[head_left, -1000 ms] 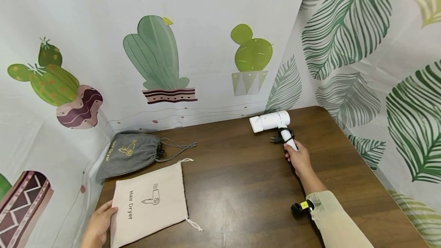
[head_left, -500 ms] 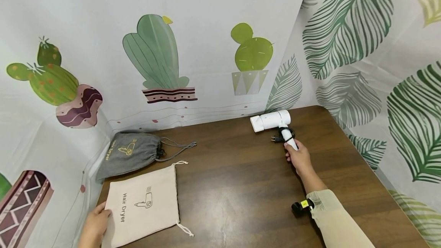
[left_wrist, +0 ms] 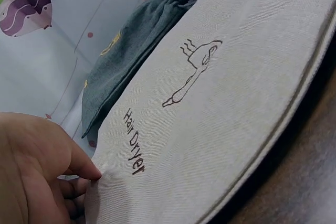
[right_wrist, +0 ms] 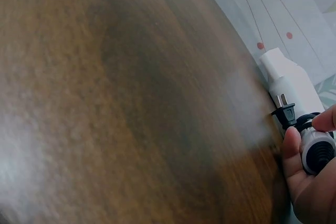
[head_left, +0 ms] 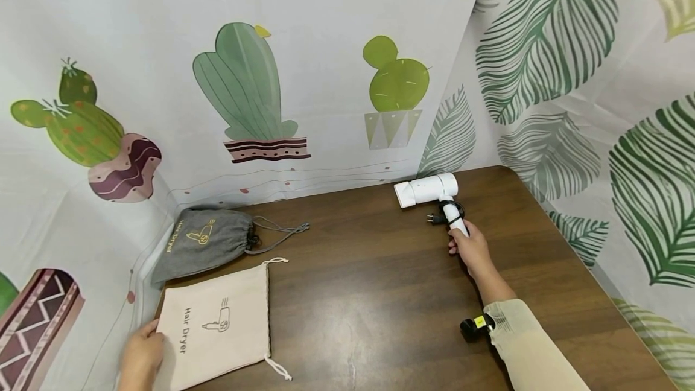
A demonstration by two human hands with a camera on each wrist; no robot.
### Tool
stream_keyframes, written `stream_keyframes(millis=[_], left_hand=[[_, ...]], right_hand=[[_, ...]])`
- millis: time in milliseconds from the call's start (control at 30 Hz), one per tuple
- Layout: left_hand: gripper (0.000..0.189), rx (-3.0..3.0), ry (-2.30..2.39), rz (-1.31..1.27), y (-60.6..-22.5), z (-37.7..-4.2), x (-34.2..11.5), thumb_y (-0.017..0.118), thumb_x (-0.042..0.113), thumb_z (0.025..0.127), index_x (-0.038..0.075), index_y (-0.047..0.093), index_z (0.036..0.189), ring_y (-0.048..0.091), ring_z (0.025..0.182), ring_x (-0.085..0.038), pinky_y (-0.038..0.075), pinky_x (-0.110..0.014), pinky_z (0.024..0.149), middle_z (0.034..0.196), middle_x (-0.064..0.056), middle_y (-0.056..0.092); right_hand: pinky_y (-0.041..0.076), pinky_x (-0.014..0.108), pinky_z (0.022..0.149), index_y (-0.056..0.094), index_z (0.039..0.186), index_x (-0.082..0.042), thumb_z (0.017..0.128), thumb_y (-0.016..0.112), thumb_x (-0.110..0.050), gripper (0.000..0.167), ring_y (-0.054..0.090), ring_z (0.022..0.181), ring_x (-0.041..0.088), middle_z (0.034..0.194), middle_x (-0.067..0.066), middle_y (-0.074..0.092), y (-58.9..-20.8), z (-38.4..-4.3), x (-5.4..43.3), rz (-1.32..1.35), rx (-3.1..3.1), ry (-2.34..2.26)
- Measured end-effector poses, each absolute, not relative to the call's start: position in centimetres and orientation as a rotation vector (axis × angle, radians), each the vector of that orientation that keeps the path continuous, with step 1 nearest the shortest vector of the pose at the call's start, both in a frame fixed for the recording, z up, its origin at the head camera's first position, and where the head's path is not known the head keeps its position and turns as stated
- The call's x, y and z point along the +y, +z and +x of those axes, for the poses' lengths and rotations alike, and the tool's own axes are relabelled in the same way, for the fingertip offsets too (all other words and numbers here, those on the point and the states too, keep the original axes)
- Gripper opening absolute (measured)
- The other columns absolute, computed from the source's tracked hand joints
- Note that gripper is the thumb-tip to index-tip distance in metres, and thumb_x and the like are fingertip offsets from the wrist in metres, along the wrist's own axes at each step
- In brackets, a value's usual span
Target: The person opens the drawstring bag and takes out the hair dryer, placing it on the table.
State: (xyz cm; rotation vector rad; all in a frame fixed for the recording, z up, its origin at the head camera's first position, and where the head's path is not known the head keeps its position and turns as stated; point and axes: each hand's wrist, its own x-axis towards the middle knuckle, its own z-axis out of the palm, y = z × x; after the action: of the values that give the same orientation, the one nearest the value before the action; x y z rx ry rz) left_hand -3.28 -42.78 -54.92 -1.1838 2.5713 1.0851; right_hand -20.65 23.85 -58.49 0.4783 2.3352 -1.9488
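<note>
My left hand (head_left: 142, 352) pinches the closed left edge of a cream drawstring bag (head_left: 239, 294), printed "Hair Dryer" with a dryer drawing. The bag's white cord ends point right. In the left wrist view, the thumb presses on top of the bag (left_wrist: 210, 114) while the other fingers go under it. At the back right, my right hand (head_left: 471, 250) grips the handle end of a white hair dryer (head_left: 429, 190). Its black cord is wound round the handle, and the two-prong plug (right_wrist: 285, 113) sticks out beside it in the right wrist view.
Behind the cream bag lies a grey drawstring bag (head_left: 217, 243) with yellow print, its cords stretching right. A brown wooden table (head_left: 369, 282) lies beneath everything. Cloth backdrops with cacti (head_left: 250, 83) and leaves (head_left: 548, 35) rise along the table's back and sides.
My left hand has drawn the cream bag to the left and slightly toward me. The right hand and the hair dryer have stayed almost still.
</note>
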Motion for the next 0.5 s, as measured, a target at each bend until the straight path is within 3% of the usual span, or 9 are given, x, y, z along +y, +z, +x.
stream_keyframes(millis=[100,300,400,500], left_hand=[[0.055,2.577,1.065,-1.177,-54.99,-3.48,-43.15,0.032,0.003,0.097,-0.01,0.03,0.151,0.034,0.137,-0.055,0.03,-0.064,0.113,0.147,-0.041,0.034],[0.052,2.668,0.981,-1.174,-55.29,-3.83,-43.7,0.033,0.006,0.097,-0.012,0.039,0.146,0.042,0.131,-0.055,0.034,-0.062,0.109,0.143,-0.04,0.041],[0.052,2.704,0.958,-1.193,-55.52,-4.0,-43.82,0.032,0.007,0.096,-0.012,0.042,0.144,0.043,0.13,-0.055,0.034,-0.062,0.109,0.143,-0.039,0.042],[0.051,2.724,0.934,-1.225,-55.71,-4.18,-43.74,0.032,0.007,0.097,-0.013,0.043,0.143,0.044,0.129,-0.055,0.034,-0.062,0.109,0.142,-0.04,0.044]], right_hand=[[0.057,0.021,0.062,0.025,0.156,0.004,0.1,0.049,-0.014,0.063,0.059,0.069,0.005,0.096,0.013,0.058,-58.62,-20.65,23.89,0.476,2.355,-1.932],[0.057,0.021,0.064,0.027,0.156,0.003,0.101,0.05,-0.015,0.062,0.064,0.072,0.005,0.114,0.025,0.059,-58.83,-20.68,23.93,0.436,2.408,-1.86],[0.059,0.028,0.072,0.027,0.156,0.003,0.102,0.051,-0.021,0.063,0.068,0.086,0.016,0.125,0.03,0.059,-58.63,-20.54,24.12,0.411,2.485,-1.749],[0.055,0.045,0.091,0.029,0.156,0.002,0.103,0.051,-0.032,0.066,0.062,0.114,0.035,0.14,0.032,0.053,-58.43,-20.37,24.52,0.384,2.617,-1.559]])
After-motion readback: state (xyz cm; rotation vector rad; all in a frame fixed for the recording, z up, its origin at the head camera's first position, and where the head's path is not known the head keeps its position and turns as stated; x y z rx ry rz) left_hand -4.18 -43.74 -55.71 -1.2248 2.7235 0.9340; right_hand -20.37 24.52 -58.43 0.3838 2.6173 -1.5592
